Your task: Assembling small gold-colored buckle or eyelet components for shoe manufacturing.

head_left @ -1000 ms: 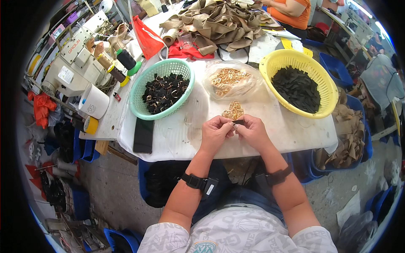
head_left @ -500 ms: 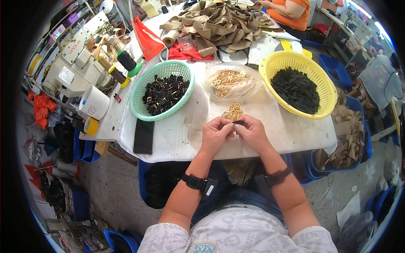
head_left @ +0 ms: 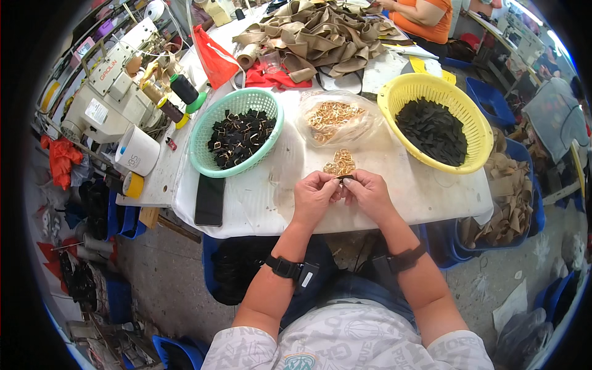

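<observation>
My left hand and my right hand meet at the table's near side, both closed in a pinch. Between their fingertips is a short black webbing strip. A gold glint shows by the left fingertips; most of whatever it belongs to is hidden by the fingers. Just beyond them lies a small pile of gold metal rings. Behind that, a clear plastic bag holds more such rings. A yellow basket at right contains black strips. Black pieces with gold rings fill the green basket at left.
A black phone lies at the table's left edge. Left of it stand a sewing machine, thread cones and a white cup. Tan fabric pieces heap at the back, near a person in orange. Blue bins stand at right.
My fingers have shifted slightly around the black strip, and a gold glint now shows at the left fingertips. The baskets, bag and ring pile stay in place.
</observation>
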The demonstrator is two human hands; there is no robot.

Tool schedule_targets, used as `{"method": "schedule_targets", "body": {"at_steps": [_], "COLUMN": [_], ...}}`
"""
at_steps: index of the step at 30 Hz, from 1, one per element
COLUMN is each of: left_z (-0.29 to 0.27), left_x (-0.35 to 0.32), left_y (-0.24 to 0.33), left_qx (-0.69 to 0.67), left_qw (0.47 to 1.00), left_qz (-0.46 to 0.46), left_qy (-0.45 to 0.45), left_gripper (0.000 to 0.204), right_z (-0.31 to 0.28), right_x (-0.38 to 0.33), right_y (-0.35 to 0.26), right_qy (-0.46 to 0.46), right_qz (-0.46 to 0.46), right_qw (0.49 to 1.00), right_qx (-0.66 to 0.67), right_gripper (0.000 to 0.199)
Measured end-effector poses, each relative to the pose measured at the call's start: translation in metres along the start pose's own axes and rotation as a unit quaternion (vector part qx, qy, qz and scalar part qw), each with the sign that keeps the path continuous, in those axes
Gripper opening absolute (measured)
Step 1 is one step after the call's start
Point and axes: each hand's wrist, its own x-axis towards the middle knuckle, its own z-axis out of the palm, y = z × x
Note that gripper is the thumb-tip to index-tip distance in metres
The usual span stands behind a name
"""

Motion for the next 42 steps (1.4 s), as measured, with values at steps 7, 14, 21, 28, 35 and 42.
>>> {"method": "schedule_targets", "body": {"at_steps": [7, 14, 21, 28, 35, 42], "left_z": [0.000, -0.007, -0.009, -0.008, -0.005, -0.001], "left_x": [0.000, 0.001, 0.002, 0.000, -0.002, -0.002], "left_y": [0.002, 0.009, 0.004, 0.009, 0.012, 0.013], "left_qx": [-0.009, -0.072, -0.052, -0.031, -0.009, -0.115], "left_qw": [1.000, 0.996, 0.997, 0.997, 0.994, 0.991], "left_qz": [-0.009, -0.042, -0.019, -0.030, -0.012, -0.040], "left_qy": [0.011, -0.023, -0.058, -0.069, -0.109, -0.049], "left_gripper": [0.005, 0.004, 0.005, 0.009, 0.020, 0.019], "right_z": [-0.003, -0.003, -0.009, -0.005, -0.003, -0.004], "right_x": [-0.001, -0.005, 0.000, 0.000, -0.004, -0.004], "right_y": [0.002, -0.009, -0.004, -0.001, 0.002, 0.005], "right_qy": [-0.018, -0.012, -0.069, -0.055, -0.002, 0.024], "right_qz": [-0.010, 0.021, -0.001, -0.025, -0.053, -0.064], "right_qw": [1.000, 0.999, 0.997, 0.998, 0.998, 0.998], "right_qx": [-0.001, 0.048, 0.047, 0.008, -0.026, -0.016], "right_gripper": [0.015, 0.014, 0.014, 0.010, 0.007, 0.008]}}
